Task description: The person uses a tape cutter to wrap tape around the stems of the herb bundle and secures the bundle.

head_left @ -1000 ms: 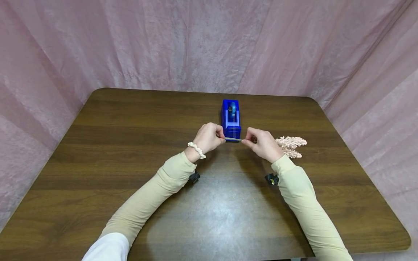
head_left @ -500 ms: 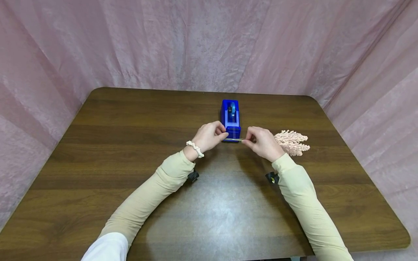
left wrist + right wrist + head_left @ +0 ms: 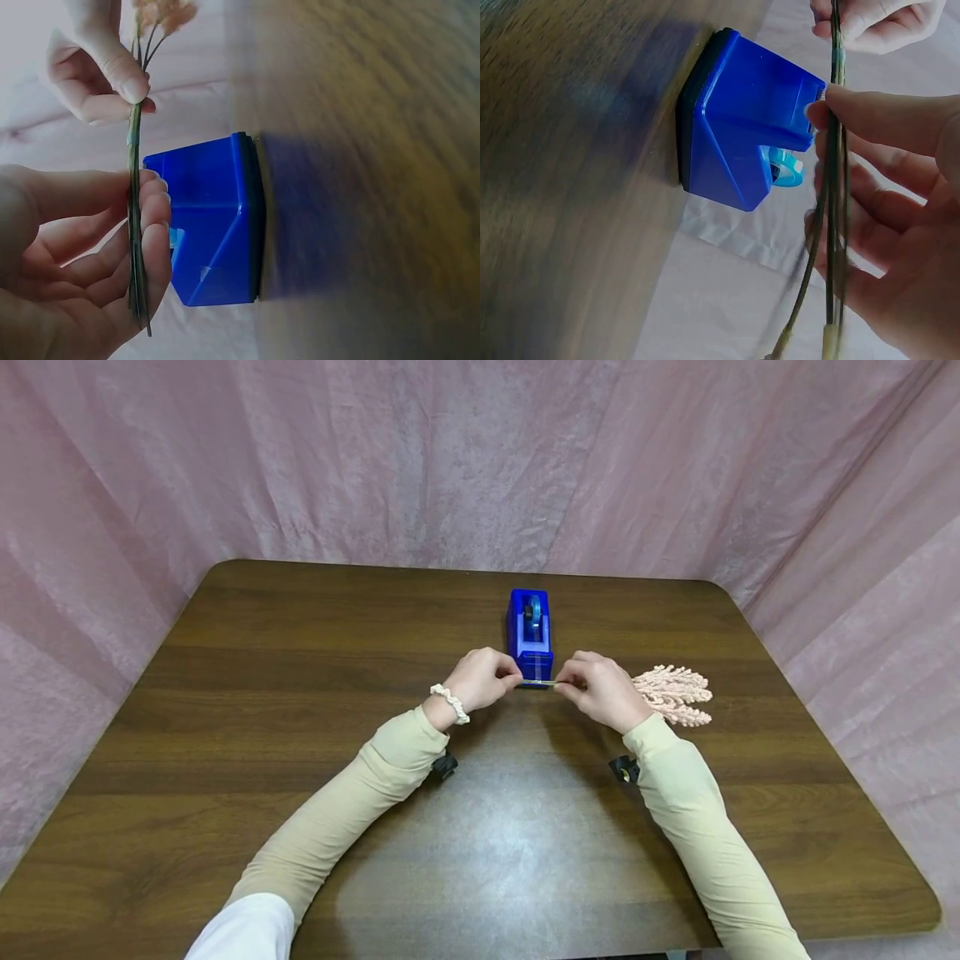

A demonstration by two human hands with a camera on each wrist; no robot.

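Observation:
A bundle of thin green stems [image 3: 536,682] [image 3: 136,217] [image 3: 835,150] stretches level between my two hands, just in front of a blue tape dispenser [image 3: 531,627] [image 3: 217,217] [image 3: 742,154]. My left hand [image 3: 483,677] [image 3: 82,255] pinches the cut ends of the stems. My right hand [image 3: 596,688] [image 3: 885,217] grips the stems further along. Their pale pink feathery heads [image 3: 672,693] spread out past the right hand. A band of tape [image 3: 133,139] shows around the stems between the hands.
The dark wooden table [image 3: 300,710] has rounded corners and pink cloth [image 3: 450,460] hung behind and beside it. The dispenser holds a roll of tape [image 3: 532,610]. A white scrunchie [image 3: 450,702] sits on the left wrist.
Both hands stay at the dispenser's front with the stems; the pink heads have shifted slightly as the right hand turned the bundle.

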